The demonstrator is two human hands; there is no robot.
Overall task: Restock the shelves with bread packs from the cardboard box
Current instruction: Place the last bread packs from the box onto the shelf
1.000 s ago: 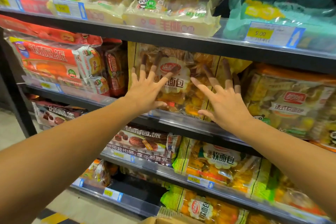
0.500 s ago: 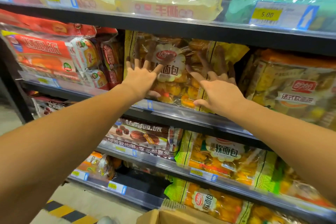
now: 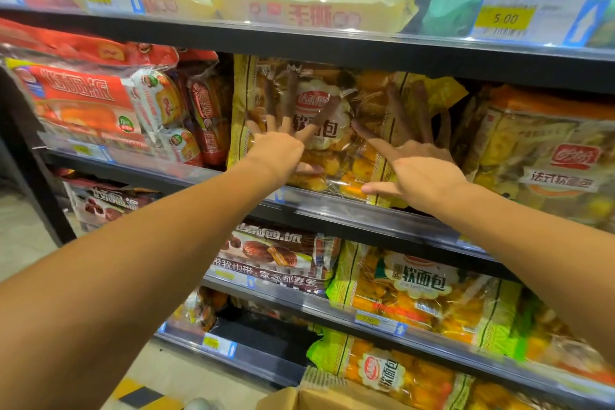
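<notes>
- Head cam: both hands, left hand [image 3: 278,151] and right hand [image 3: 421,170], are spread flat against the yellow bread pack [image 3: 332,130], gripping nothing, probably pushing it upright and back onto the middle shelf [image 3: 349,213].
- The pack stands between the red packs [image 3: 100,103] and another yellow bag [image 3: 549,156].
- The cardboard box [image 3: 319,398] sits below at the frame bottom.

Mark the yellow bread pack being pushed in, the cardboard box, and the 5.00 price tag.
yellow bread pack [image 3: 327,103], head view, on its white label.
cardboard box [image 3: 336,399], head view, on the open top flap at the bottom edge.
5.00 price tag [image 3: 505,18], head view, on the yellow number patch.
</notes>
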